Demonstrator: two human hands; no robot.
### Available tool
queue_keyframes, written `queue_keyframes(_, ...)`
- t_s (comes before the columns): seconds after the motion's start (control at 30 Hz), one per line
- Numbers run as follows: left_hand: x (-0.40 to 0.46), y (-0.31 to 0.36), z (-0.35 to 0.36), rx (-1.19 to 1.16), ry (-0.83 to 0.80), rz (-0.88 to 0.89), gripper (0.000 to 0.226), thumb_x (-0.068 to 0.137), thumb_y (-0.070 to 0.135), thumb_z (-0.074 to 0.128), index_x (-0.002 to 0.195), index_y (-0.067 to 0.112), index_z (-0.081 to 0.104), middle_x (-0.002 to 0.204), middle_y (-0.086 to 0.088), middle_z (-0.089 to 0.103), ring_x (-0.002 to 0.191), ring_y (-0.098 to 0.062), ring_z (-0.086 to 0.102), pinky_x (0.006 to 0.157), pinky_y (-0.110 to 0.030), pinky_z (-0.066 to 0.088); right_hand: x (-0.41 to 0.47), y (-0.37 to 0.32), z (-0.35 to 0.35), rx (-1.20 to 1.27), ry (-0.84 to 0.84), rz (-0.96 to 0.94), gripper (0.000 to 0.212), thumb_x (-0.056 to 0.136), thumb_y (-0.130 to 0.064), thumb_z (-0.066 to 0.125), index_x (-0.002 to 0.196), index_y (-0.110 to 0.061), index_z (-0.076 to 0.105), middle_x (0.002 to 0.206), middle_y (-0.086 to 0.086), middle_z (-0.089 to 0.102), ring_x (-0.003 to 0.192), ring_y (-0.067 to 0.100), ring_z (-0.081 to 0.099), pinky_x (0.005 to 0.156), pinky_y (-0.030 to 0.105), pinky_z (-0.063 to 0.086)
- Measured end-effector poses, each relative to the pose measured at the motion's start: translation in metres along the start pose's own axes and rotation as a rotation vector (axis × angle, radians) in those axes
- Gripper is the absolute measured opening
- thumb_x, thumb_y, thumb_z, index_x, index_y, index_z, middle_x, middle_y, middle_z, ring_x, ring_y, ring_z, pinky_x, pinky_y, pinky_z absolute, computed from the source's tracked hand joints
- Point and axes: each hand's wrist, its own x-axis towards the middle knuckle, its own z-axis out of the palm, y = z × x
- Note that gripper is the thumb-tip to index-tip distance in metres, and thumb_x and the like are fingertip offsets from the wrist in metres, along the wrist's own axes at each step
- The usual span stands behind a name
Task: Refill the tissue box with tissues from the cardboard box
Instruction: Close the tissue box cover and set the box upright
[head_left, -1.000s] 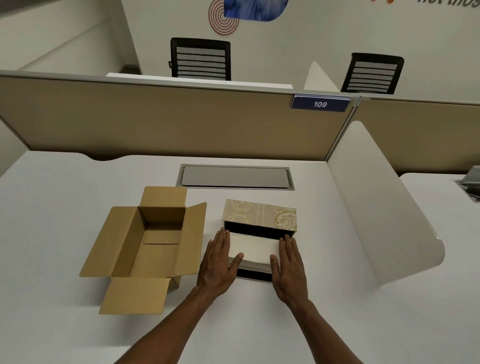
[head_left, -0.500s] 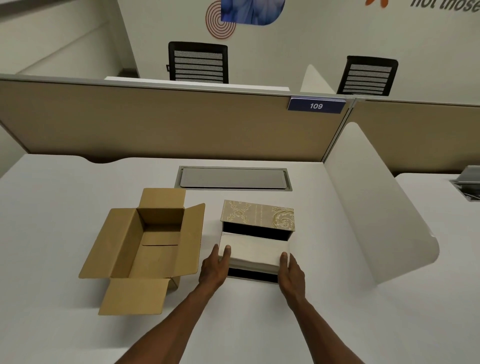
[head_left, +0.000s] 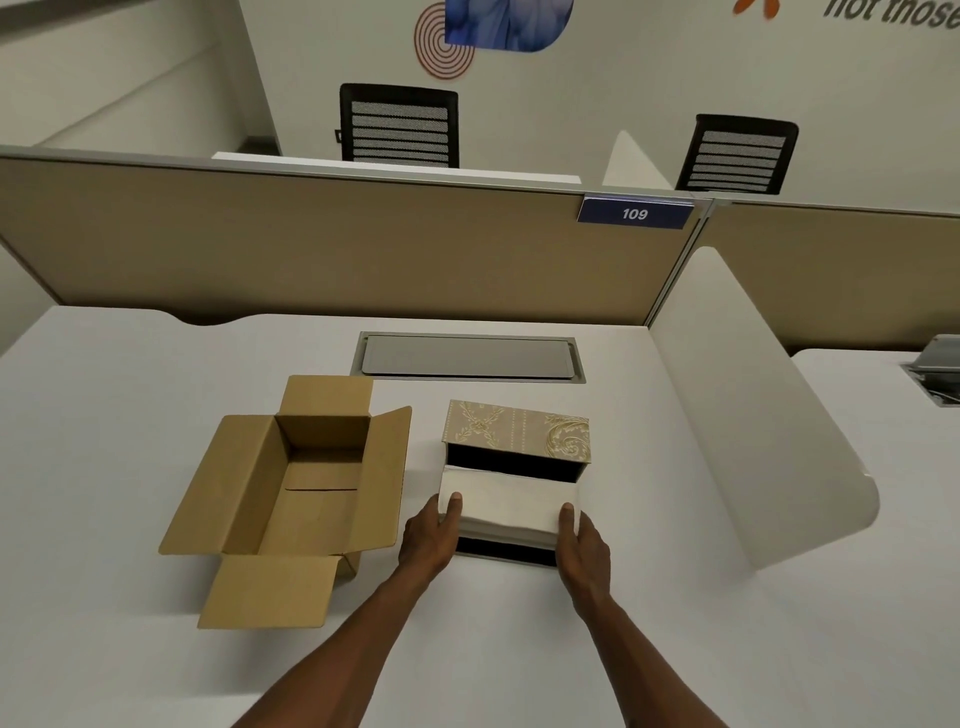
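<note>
A white stack of tissues sits in the open tissue box, whose gold patterned lid stands raised behind it, dark inside. My left hand grips the stack's left end, thumb on top. My right hand grips the right end the same way. The stack stands above the box's dark front rim. To the left lies the brown cardboard box, flaps spread open, its inside empty.
Everything rests on a white desk. A grey cable hatch is set in the desk behind the boxes. A tan partition closes the back; a white curved divider stands at the right.
Both hands went from lying flat beside the stack to curling around its ends with thumbs on top. The stack now sits a little higher over the box's front edge.
</note>
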Motion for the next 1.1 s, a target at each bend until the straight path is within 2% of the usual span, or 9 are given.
queue_keyframes(0.17, 0.001, 0.001, -0.005, -0.026, -0.022, 0.007, 0.070, 0.100, 0.061, 0.033, 0.156, 0.020, 0.029, 0.158, -0.010, 0.039, 0.142, -0.031, 0.041, 0.115, -0.048, 0.038, 0.004, 0.000, -0.009, 0.009, -0.026, -0.007, 0.070, 0.103, -0.060, 0.029, 0.151, -0.012, 0.045, 0.151, 0.011, 0.053, 0.137, 0.031, 0.049, 0.118, 0.047, 0.037)
queue_keyframes(0.27, -0.001, -0.001, -0.004, -0.077, 0.016, 0.023, 0.068, 0.100, 0.059, 0.036, 0.156, 0.021, 0.028, 0.159, -0.009, 0.038, 0.142, -0.030, 0.041, 0.114, -0.046, 0.039, 0.004, -0.002, -0.013, 0.014, 0.120, -0.016, 0.066, 0.103, -0.058, 0.036, 0.152, -0.014, 0.043, 0.151, 0.011, 0.052, 0.138, 0.030, 0.050, 0.117, 0.044, 0.037)
queue_keyframes(0.4, -0.004, -0.006, -0.005, -0.137, 0.062, 0.059, 0.064, 0.101, 0.052, 0.043, 0.155, 0.021, 0.031, 0.159, -0.008, 0.038, 0.143, -0.026, 0.040, 0.113, -0.043, 0.039, 0.007, -0.020, -0.022, 0.009, 0.358, -0.150, 0.051, 0.102, -0.045, 0.050, 0.144, -0.015, 0.049, 0.138, 0.013, 0.059, 0.128, 0.029, 0.056, 0.105, 0.042, 0.043)
queue_keyframes(0.5, -0.015, -0.015, 0.001, 0.009, 0.214, 0.222, 0.064, 0.101, 0.047, 0.047, 0.155, 0.019, 0.028, 0.162, -0.005, 0.032, 0.148, -0.022, 0.031, 0.116, -0.035, 0.031, 0.018, -0.038, -0.031, -0.091, 0.423, -0.317, 0.050, 0.099, -0.033, 0.059, 0.144, -0.014, 0.049, 0.140, 0.012, 0.054, 0.131, 0.030, 0.050, 0.105, 0.044, 0.043)
queue_keyframes(0.6, -0.027, -0.022, 0.013, 0.273, 0.315, 0.626, 0.065, 0.100, 0.039, 0.051, 0.157, 0.020, 0.027, 0.165, 0.000, 0.022, 0.154, -0.015, 0.015, 0.120, -0.030, 0.022, 0.037, -0.061, -0.039, -0.294, 0.356, -0.526, 0.054, 0.098, -0.026, 0.061, 0.147, -0.007, 0.048, 0.149, 0.015, 0.050, 0.143, 0.031, 0.040, 0.115, 0.046, 0.037)
queue_keyframes(0.7, -0.026, -0.022, 0.028, 0.526, 0.184, 0.837, 0.068, 0.102, 0.048, 0.041, 0.160, 0.025, 0.014, 0.169, 0.003, 0.006, 0.155, -0.013, -0.002, 0.125, -0.034, 0.008, 0.055, -0.085, -0.042, -0.571, 0.178, -0.670, 0.058, 0.102, -0.032, 0.051, 0.154, -0.007, 0.039, 0.162, 0.014, 0.035, 0.155, 0.030, 0.021, 0.124, 0.046, 0.024)
queue_keyframes(0.83, -0.018, -0.016, 0.039, 0.742, 0.080, 0.771, 0.074, 0.101, 0.057, 0.026, 0.160, 0.024, -0.003, 0.166, 0.003, -0.019, 0.153, -0.016, -0.020, 0.126, -0.037, -0.010, 0.069, -0.106, -0.038, -0.833, -0.068, -0.675, 0.063, 0.107, -0.042, 0.033, 0.160, -0.010, 0.022, 0.169, 0.011, 0.019, 0.158, 0.029, 0.006, 0.127, 0.050, 0.013)
queue_keyframes(0.97, -0.012, -0.022, 0.038, 0.866, 0.013, 0.725, 0.079, 0.098, 0.062, 0.024, 0.159, 0.025, -0.011, 0.163, 0.001, -0.027, 0.151, -0.021, -0.025, 0.121, -0.039, -0.020, 0.072, -0.115, -0.032, -0.912, -0.172, -0.675, 0.059, 0.107, -0.042, 0.035, 0.154, -0.007, 0.033, 0.156, 0.017, 0.040, 0.145, 0.034, 0.034, 0.120, 0.048, 0.027)
queue_keyframes(1.1, -0.009, -0.022, 0.033, 0.886, -0.033, 0.727, 0.083, 0.096, 0.064, 0.028, 0.158, 0.026, -0.013, 0.165, 0.000, -0.024, 0.152, -0.021, -0.024, 0.125, -0.041, -0.010, 0.070, -0.116, -0.028, -0.891, -0.115, -0.692, 0.062, 0.103, -0.048, 0.043, 0.151, -0.010, 0.038, 0.146, 0.017, 0.046, 0.132, 0.034, 0.047, 0.114, 0.045, 0.034)
